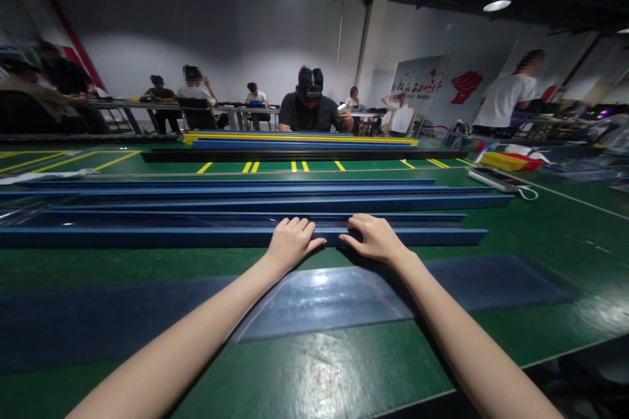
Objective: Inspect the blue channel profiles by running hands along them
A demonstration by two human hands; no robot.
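Note:
My left hand [289, 245] is closed over the nearest long blue plastic channel strip [147, 237], fingers across its top and thumb along its near side. A short gap to the right, my right hand [377, 237] grips the same strip, its fingers curled over the edge. The far sides of the fingers are hidden. The strip lies lengthwise across the table. Between my forearms and beyond them stretches a flat, shiny, see-through plastic sheet [329, 304], lying nearer to me than the strip.
More blue channel strips [344, 201] lie parallel behind. Farther off are a black strip [295, 155] and yellow strips [299, 137] on the green tabletop [535, 229]. A white device with a strap [491, 178] lies right, near a yellow tray [504, 161]. A person [309, 105] sits opposite.

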